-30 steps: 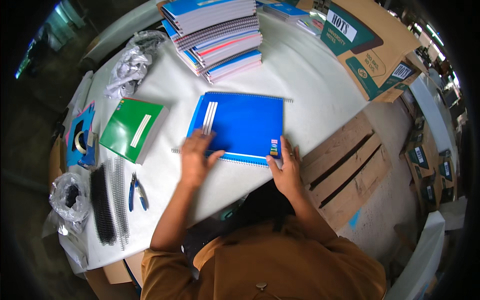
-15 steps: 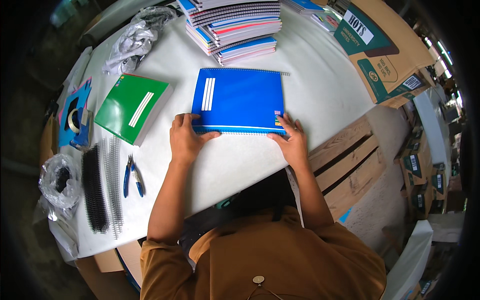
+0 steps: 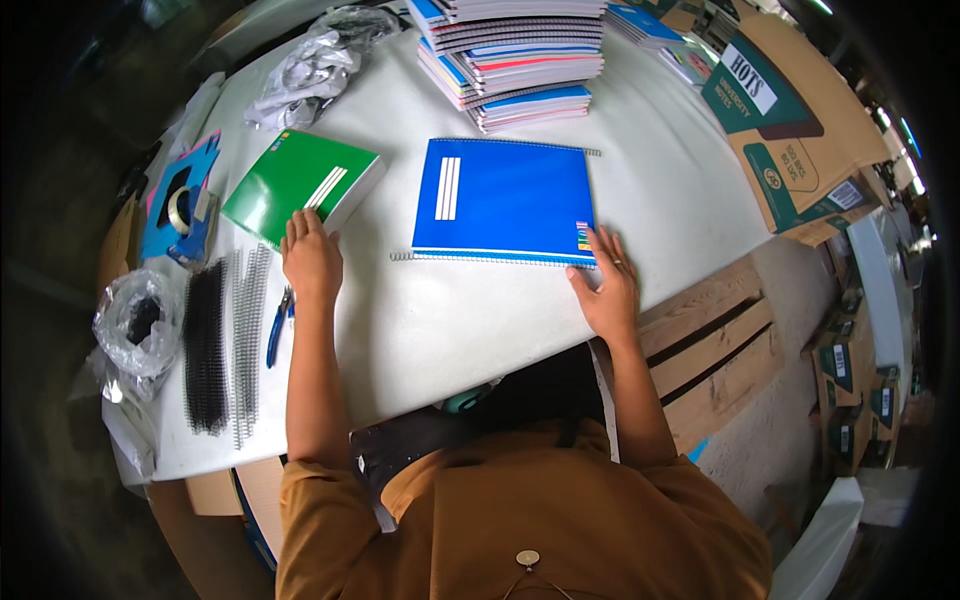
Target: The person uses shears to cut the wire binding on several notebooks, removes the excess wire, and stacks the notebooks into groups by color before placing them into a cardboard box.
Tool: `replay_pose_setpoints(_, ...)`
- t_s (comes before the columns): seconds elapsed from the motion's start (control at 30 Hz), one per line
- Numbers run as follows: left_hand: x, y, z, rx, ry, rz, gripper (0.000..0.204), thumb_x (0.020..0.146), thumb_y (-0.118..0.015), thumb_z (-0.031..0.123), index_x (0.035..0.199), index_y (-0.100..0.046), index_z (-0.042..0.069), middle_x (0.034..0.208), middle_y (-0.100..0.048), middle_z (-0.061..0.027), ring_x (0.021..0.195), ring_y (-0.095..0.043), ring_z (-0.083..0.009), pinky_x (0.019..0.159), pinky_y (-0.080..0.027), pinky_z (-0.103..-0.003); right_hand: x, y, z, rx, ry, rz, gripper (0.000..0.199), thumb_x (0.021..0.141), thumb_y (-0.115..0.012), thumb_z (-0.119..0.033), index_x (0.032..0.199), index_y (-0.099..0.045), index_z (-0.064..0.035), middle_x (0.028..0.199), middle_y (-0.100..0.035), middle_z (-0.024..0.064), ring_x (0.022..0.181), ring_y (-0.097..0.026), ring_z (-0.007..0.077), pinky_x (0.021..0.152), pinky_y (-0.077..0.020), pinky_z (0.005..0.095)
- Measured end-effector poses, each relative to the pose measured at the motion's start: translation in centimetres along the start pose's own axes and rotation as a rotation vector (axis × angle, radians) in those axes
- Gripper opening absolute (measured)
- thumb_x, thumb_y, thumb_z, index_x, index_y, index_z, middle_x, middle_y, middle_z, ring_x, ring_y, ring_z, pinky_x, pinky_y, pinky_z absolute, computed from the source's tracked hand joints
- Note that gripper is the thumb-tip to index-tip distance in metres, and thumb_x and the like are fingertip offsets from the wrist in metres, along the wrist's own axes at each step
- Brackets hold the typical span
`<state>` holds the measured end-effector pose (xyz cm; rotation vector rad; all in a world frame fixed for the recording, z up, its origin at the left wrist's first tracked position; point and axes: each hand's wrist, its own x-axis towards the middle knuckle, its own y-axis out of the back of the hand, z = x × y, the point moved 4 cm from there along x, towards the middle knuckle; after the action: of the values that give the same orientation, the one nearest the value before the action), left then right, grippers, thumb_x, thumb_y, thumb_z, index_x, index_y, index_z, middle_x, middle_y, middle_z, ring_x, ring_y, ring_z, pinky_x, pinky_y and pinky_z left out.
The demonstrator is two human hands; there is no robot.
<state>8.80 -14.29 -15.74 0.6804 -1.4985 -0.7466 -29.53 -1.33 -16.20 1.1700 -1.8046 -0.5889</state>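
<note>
A blue notebook [image 3: 505, 200] lies flat on the white table with a wire coil along its near edge and another along its far edge. The near coil's end [image 3: 402, 256] sticks out past the left corner. My right hand [image 3: 610, 287] rests on its near right corner, fingers spread. To the left, my left hand [image 3: 312, 258] is at the near edge of a green-covered book stack [image 3: 300, 185], fingers stretched out and holding nothing. Partly behind my left forearm are blue-handled pliers [image 3: 277, 330]. Black coils [image 3: 206, 350] and silver coils [image 3: 248, 345] lie beside them.
Spiral notebooks rise in a tall stack [image 3: 530, 60] at the back. A cardboard box [image 3: 800, 150] stands far right. Crumpled plastic [image 3: 310, 75], a tape roll [image 3: 180, 212] and a plastic-wrapped bundle [image 3: 140, 325] lie left. A wooden pallet [image 3: 715, 350] is below the table's right edge.
My left hand has left the blue notebook's near left corner and moved left to the green stack. My right hand stays at the right corner. The whole view has shifted slightly.
</note>
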Motion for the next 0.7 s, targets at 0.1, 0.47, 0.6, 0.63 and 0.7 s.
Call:
replay_pose_setpoints(0.1,2.2,3.0,0.8,-0.114,0.2,-0.436,0.031,0.087,-0.056,0.03,0.112,-0.061,0.012,0.098,-0.064,-0.0216,0.089,-0.062,-0.0389,0.081,-0.047,-0.047,-0.7,0.0,1.8,0.163,-0.003,0.135,0.049,0.081,-0.065,-0.01,0.127,-0.052,-0.0045,0.133,-0.049,0.02,0.128,-0.041,0.0352,0.104,-0.0341,0.0413)
replay_pose_setpoints(0.47,-10.1,21.2,9.3,-0.504,-0.61,-0.935,0.013,0.078,-0.063,0.012,0.091,-0.063,0.01,0.067,-0.062,-0.0115,0.057,-0.061,-0.0276,0.053,-0.048,-0.037,-8.5,-0.4,-17.3,0.193,0.802,-0.292,0.045,0.077,-0.06,-0.013,0.122,-0.058,-0.0155,0.122,-0.057,0.0159,0.112,-0.054,0.0317,0.088,-0.0461,0.0432)
replay_pose_setpoints(0.6,-6.2,24.6,5.2,-0.828,-0.383,-0.671,0.048,0.073,-0.066,0.012,0.117,-0.05,0.002,0.095,-0.06,-0.0166,0.087,-0.06,-0.0278,0.078,-0.048,-0.038,-5.6,0.6,-17.3,0.274,0.682,-0.715,0.027,0.08,-0.062,-0.012,0.106,-0.066,-0.0109,0.096,-0.068,0.0107,0.082,-0.065,0.0215,0.071,-0.0514,0.0301)
replay_pose_setpoints(0.63,-6.2,23.6,2.8,-0.84,-0.264,-0.435,0.058,0.073,-0.067,0.018,0.123,-0.041,0.002,0.105,-0.053,-0.0184,0.095,-0.055,-0.0297,0.083,-0.046,-0.04,-4.4,1.0,-16.2,0.235,0.624,-0.676,0.027,0.08,-0.062,-0.012,0.106,-0.066,-0.0109,0.096,-0.068,0.0107,0.082,-0.065,0.0215,0.071,-0.0514,0.0301)
replay_pose_setpoints(0.7,-8.4,22.4,-2.6,-0.821,0.054,-0.024,0.081,0.074,-0.07,0.032,0.134,-0.025,0.001,0.125,-0.04,-0.0219,0.112,-0.044,-0.0336,0.092,-0.041,-0.044,-1.9,2.7,-14.5,0.95,0.445,-0.399,0.016,0.08,-0.068,-0.012,0.095,-0.068,-0.0055,0.085,-0.069,0.0107,0.073,-0.064,0.0165,0.064,-0.0495,0.0281)
